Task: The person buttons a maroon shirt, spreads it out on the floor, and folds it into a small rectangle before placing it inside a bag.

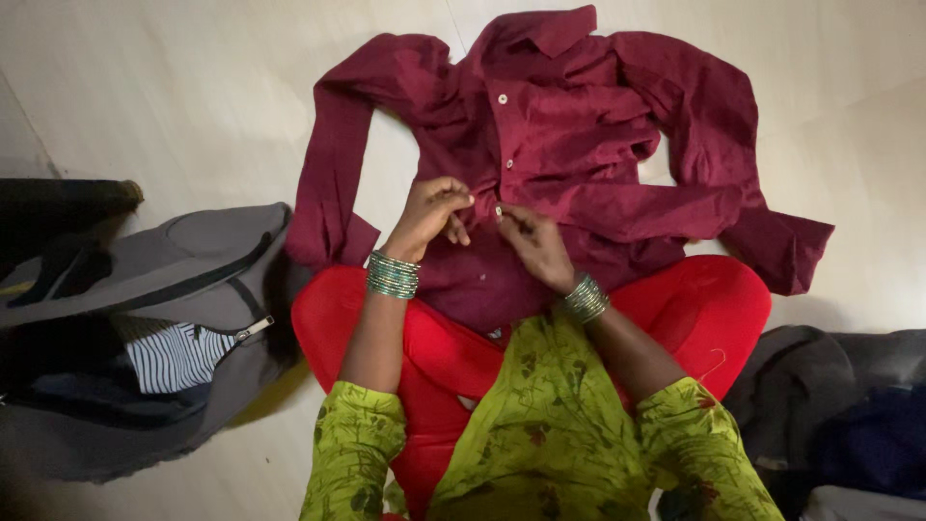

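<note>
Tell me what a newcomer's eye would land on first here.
The maroon shirt spread front-up on the pale floor, sleeves splayed. At its button line the left hand and right hand pinch near a white button. An open grey bag lies at left.

Pale tiled floor (193, 106), softly lit, with a grey open bag (183, 260) at one side.

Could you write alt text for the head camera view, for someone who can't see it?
A seated person's left hand and right hand pinch the button placket of a maroon shirt spread on a pale floor. An open grey bag lies to the left, dark clothes to the right.
</note>
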